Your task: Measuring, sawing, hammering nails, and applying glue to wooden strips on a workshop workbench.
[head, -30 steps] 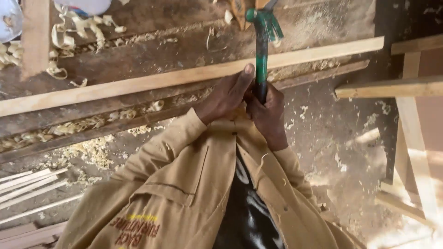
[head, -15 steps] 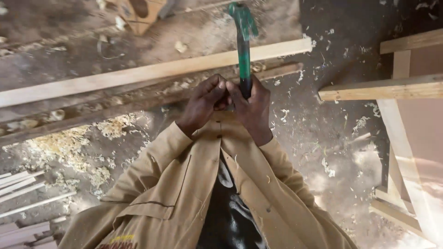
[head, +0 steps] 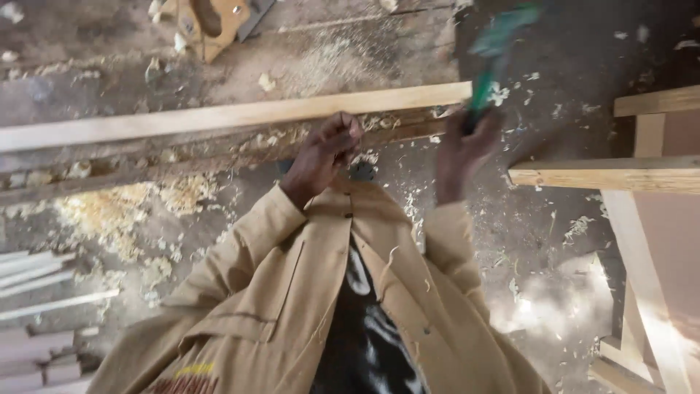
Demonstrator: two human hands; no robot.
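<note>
Below the head camera, a long pale wooden batten [head: 233,113] lies across a rough, shaving-strewn table [head: 350,51], with a darker strip of wood just beneath it. The left hand [head: 324,149] rests at the batten's lower edge, its fingers [head: 343,131] curled together as if pinching something small against the wood; what they hold, if anything, is too small to tell. The right hand [head: 463,149] is clenched around the handle of a green hammer [head: 492,55], which is raised and blurred above the batten's right end. This looks like the driving step of a nailing job: one hand steadying the spot, the other poised with the tool. A clean blow would call for the hammer head meeting the point squarely while the left fingers stay clear of it. A handsaw with a tan handle [head: 211,22] lies farther back on the table, and a wooden frame [head: 642,175] stands to the right.
</note>
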